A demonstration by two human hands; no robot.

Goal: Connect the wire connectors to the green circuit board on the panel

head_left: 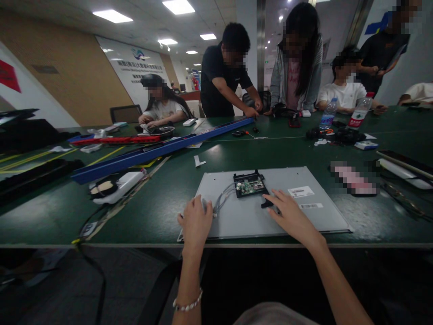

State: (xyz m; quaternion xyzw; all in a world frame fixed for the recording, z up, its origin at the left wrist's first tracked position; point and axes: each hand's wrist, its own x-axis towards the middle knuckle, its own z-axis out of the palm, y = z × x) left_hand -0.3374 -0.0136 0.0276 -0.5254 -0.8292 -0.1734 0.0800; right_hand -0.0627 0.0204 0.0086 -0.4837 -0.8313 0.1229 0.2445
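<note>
A flat grey metal-backed panel [243, 221] lies on the green table in front of me. Near its far middle sits a green circuit board [251, 186] in a black plastic frame [239, 194]. Thin grey cables [223, 197] run from the board toward the panel's left side. My left hand [197, 222] rests over the panel's left edge, fingers bent and apart, thumb beside the cable end. My right hand [291, 215] is spread above the panel, its fingertips at a black plastic tab [267, 203] below the frame. Whether they press it cannot be made out.
A long blue rail [162, 151] crosses the table at the left, with a white device [125, 185] before it. A phone [355, 178] lies right of the panel. Two bottles, one clear bottle [328, 113] among them, stand farther back. Several people work across the table.
</note>
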